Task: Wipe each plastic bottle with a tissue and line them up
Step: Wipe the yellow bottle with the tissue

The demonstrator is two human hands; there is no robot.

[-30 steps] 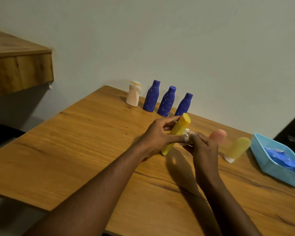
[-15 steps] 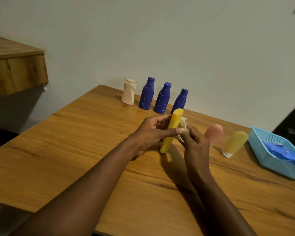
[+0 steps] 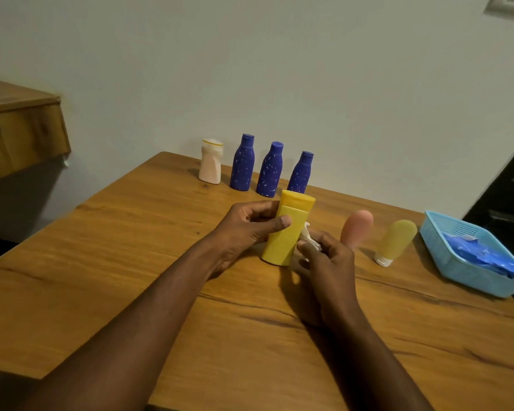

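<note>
Now left hand [image 3: 247, 225] grips yellow bottle [image 3: 288, 232]; right hand [image 3: 328, 262] presses tissue [image 3: 306, 235] beside it

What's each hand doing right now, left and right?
Left hand: grips the yellow bottle.
Right hand: pinches the tissue beside the bottle.

One wide-angle view, worn on the person's head, looks forward and down across the worktop [image 3: 125, 262] toward the wall [image 3: 309, 69]. Both forearms enter from the lower edge and meet at frame centre, close to the lens, where the left grip [image 3: 244, 226] holds a yellow bottle [image 3: 282, 244] and the right grip [image 3: 330, 268] pinches a tissue [image 3: 306, 232]. The worktop's far edge crosses mid-frame. A wooden shelf [image 3: 18, 134] sits at the left edge and a blue basket [image 3: 463, 277] at the right.
</note>
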